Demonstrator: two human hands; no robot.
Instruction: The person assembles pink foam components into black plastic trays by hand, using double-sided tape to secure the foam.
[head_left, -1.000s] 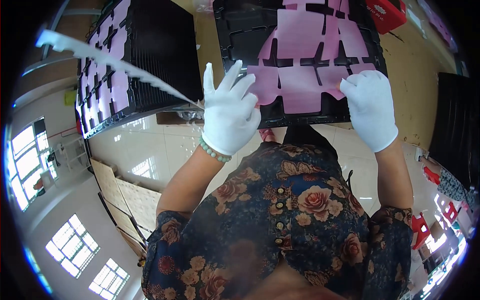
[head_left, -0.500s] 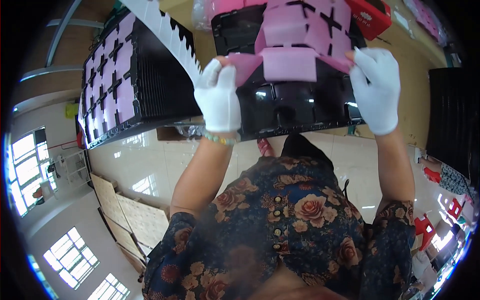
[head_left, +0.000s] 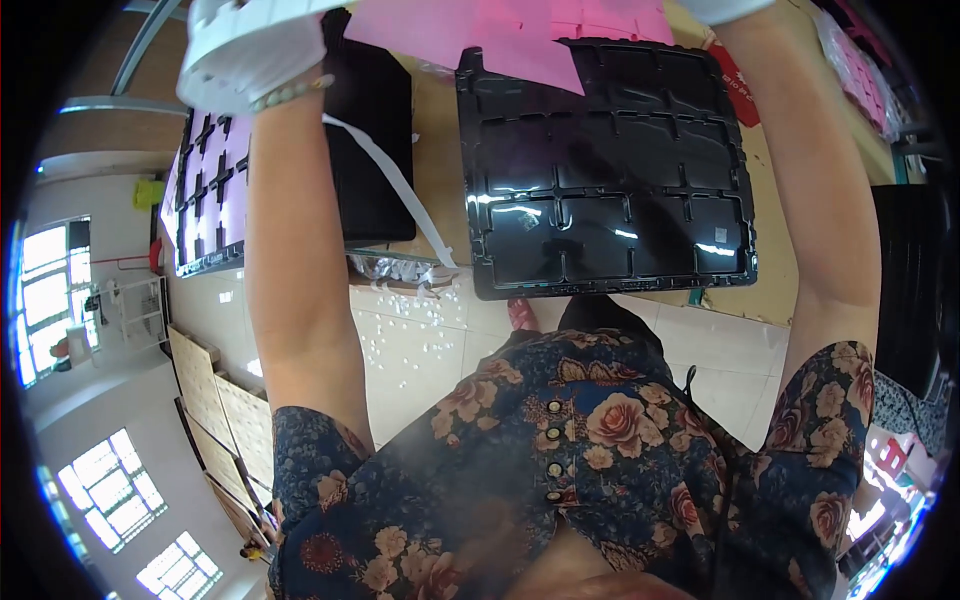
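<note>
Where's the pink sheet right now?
Head view, top centre: the pink sheet is lifted above the far edge of the black tray, between the raised gloved hands.

The pink foam sheet (head_left: 520, 30) is lifted to the top edge of the view, held between the two gloved hands. It is flat and thin, bright pink, with die-cut notched edges; one pointed corner hangs down toward the person. Only its lower part shows, the rest being cut off by the frame. Its left end lies just beside the fingers of the left hand (head_left: 250, 50).

The black plastic tray (head_left: 610, 170) lies flat just below the sheet, apart from the fingers. It is glossy, squarish, and divided into shallow rectangular pockets, all bare and reflecting light.
</note>
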